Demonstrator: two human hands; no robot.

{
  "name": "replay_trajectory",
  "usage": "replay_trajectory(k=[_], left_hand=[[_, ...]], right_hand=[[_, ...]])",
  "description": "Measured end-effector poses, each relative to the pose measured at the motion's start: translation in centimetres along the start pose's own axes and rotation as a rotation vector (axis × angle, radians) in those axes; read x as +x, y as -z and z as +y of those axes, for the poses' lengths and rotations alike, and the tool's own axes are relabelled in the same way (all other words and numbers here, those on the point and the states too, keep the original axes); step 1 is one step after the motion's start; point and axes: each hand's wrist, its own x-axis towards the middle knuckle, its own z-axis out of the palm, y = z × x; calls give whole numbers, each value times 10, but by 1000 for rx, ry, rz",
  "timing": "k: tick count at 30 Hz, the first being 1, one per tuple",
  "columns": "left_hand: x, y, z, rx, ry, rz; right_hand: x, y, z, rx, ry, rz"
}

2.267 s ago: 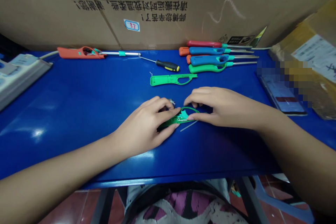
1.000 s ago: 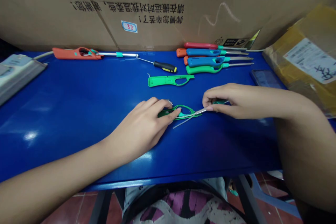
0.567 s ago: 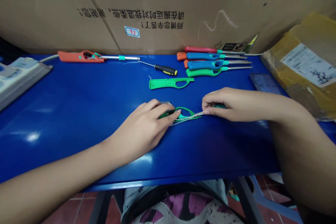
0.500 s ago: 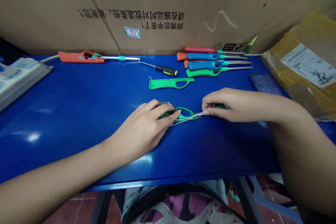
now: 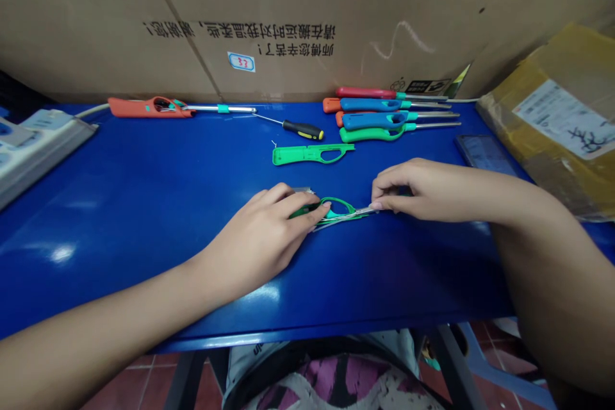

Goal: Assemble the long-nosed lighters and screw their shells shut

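Green plastic lighter casing (image 5: 342,214) lies flat on the blue table (image 5: 120,295), directly under the fingers of the left hand (image 5: 259,224), which curl over its wider end and press it down. On the right hand (image 5: 413,192), the thumb and forefinger are almost closed, pinching a thin metal rod (image 5: 365,210) just beyond the casing's looped handle, so the casing sits between the two sets of fingers. Beyond the left fingers lies a green half-shell (image 5: 312,154), with a black-and-yellow screwdriver (image 5: 302,130) and a row of long-nosed lighters (image 5: 375,118) farther off. Thin wires (image 5: 336,221) run along the rod just short of the right fingers; a loosened pinch or lifted left fingers could let the rod slip and the wires spring out or bend
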Motion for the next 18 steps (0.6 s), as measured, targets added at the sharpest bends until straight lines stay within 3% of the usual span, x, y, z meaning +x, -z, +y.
replay_trajectory(k=[9, 18], left_hand=[[0, 1, 0, -6, 0, 6], [1, 0, 1, -21, -5, 22]], right_hand=[[2, -2, -1, 30, -156, 12], [-1, -5, -6, 8, -221, 26]])
